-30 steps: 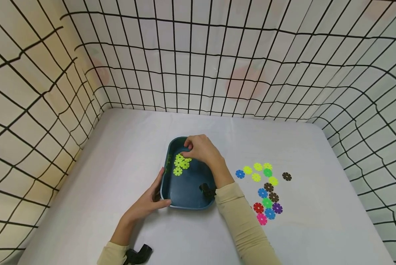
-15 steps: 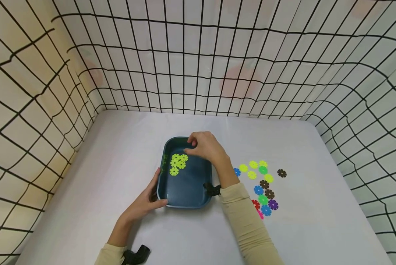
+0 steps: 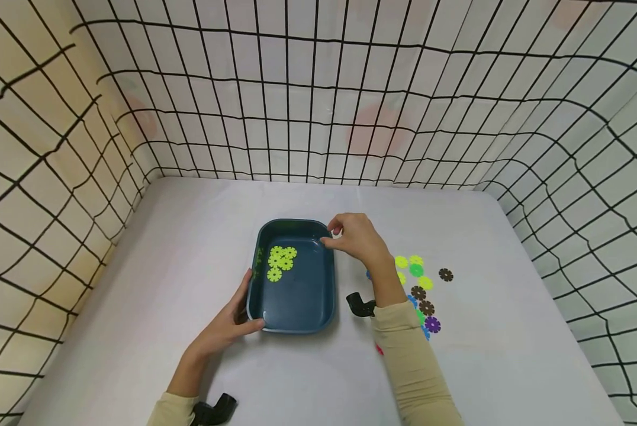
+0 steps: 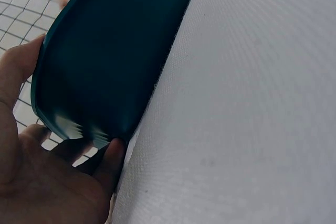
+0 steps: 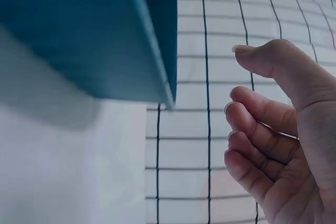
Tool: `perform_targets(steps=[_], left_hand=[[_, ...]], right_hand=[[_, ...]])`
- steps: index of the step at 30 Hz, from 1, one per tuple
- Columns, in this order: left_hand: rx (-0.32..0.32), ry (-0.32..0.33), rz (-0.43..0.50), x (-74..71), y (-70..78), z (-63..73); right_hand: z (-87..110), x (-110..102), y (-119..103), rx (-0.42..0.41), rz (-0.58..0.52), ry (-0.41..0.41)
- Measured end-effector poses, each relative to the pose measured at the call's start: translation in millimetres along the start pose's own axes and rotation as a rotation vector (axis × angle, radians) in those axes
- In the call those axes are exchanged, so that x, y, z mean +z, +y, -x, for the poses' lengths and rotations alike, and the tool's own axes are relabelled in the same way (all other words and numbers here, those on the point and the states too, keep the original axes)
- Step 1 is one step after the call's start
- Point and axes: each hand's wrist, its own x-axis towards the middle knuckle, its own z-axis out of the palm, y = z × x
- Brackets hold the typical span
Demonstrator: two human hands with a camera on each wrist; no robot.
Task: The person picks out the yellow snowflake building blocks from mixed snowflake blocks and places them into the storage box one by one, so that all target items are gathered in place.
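A dark blue plastic tray lies on the white table. Inside it, toward the far left, several yellow notched plastic discs overlap in a small cluster. My left hand holds the tray's near left corner, the thumb at the near rim and the fingers along the left wall. In the left wrist view the fingers meet the outside of the tray. Over the tray's far right corner is my right hand. The right wrist view shows its thumb apart from the loosely bent fingers, nothing between them.
Right of the tray lie loose discs: yellow, green, brown and purple; my right forearm covers some. A black wire grid encloses the table's back and sides.
My right hand has moved right, from above the yellow discs inside the tray to its far right corner. The left hand keeps its hold on the tray. The head view has shifted slightly.
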Motion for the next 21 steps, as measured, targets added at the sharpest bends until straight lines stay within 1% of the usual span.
perform_targets(steps=[5, 11, 21], left_hand=[[-0.002, 0.0, -0.018, -1.6, -0.7, 1.3], [-0.005, 0.004, -0.014, -0.8, -0.2, 1.2], [-0.006, 0.0, -0.005, 0.0, 0.7, 1.0]], right_hand=[[8.9, -0.7, 17.8, 0.055, -0.022, 0.032], [20.7, -0.1, 37.2, 0.13, -0.057, 0.044], [46.2, -7.8, 61.0, 0.151, -0.029, 0.074]])
